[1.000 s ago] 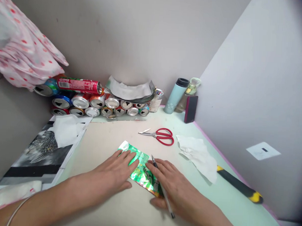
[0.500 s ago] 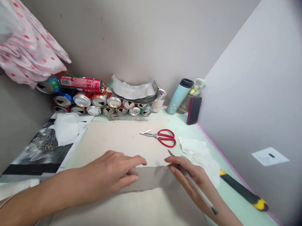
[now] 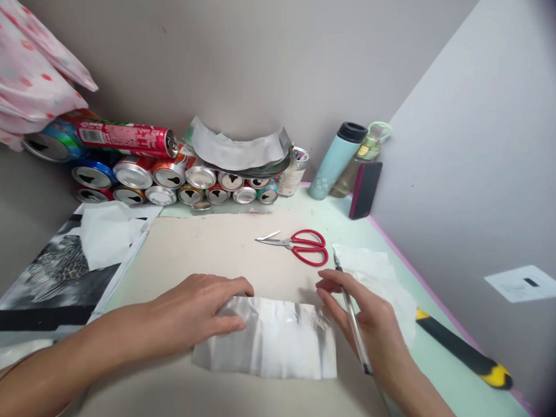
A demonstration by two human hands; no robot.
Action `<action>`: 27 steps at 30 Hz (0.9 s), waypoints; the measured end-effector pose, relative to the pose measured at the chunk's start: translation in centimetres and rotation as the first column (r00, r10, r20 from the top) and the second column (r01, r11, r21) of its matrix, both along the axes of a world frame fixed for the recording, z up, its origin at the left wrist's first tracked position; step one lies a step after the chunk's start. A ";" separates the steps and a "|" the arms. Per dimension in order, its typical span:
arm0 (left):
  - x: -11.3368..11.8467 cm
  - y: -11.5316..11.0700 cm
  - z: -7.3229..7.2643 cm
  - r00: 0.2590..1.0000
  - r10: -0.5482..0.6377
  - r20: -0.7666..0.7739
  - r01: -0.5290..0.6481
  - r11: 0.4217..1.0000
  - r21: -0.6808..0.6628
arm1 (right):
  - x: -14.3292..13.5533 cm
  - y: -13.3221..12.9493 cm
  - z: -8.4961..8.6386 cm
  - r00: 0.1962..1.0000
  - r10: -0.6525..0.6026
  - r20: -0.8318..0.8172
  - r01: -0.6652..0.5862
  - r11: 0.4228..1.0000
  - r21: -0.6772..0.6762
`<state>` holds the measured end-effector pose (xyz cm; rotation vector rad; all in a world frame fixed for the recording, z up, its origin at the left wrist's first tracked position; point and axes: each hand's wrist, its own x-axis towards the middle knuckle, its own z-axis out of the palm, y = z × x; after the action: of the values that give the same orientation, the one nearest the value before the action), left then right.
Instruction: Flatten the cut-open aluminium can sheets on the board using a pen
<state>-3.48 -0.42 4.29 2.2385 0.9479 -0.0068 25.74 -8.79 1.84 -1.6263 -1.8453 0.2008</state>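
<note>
A thin, creased silvery metal sheet point(image 3: 281, 341) lies across the beige board point(image 3: 203, 242) in front of me. My left hand point(image 3: 200, 309) holds the sheet's left end, thumb on top and index finger at the far edge; its other fingers are hidden. Close to the opposite end is my right hand point(image 3: 370, 311), closed around a clear pen point(image 3: 353, 322) with its tip pointing away from me. Thumb and index finger of that hand stand apart in front of the pen. Red-handled scissors point(image 3: 309, 247) rest beyond both hands, blades partly apart.
Several drink cans point(image 3: 169, 173) are stacked along the back, with curved metal sheets point(image 3: 239, 151) on top. A blue tumbler point(image 3: 333, 165) and a phone point(image 3: 365, 191) stand back right. White tissue point(image 3: 385, 274) and a black-yellow cutter point(image 3: 460, 348) lie right.
The metal sheet has turned from dull grey to bright and shows more of its surface. My right hand and the pen have shifted slightly right; the head view has moved a little.
</note>
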 end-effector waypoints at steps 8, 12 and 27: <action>-0.3 0.0 -0.9 0.995 -0.052 -0.087 0.056 0.998 0.041 | -2.8 -1.2 0.3 0.930 0.345 0.126 -0.354 0.933 0.062; -0.7 -0.3 -1.8 0.993 -0.077 -0.092 0.085 0.992 0.091 | -4.0 -1.1 -0.4 0.887 0.429 0.171 -0.432 0.902 -0.020; 0.7 -6.6 -1.5 0.934 -0.332 -0.133 0.342 0.720 0.604 | -4.0 -1.2 -1.1 0.878 0.464 0.118 -0.452 0.885 -0.113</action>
<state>-2.77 -7.03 2.81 3.0105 0.5704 0.1454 21.70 -9.96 0.74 -1.2517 -2.3448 0.3791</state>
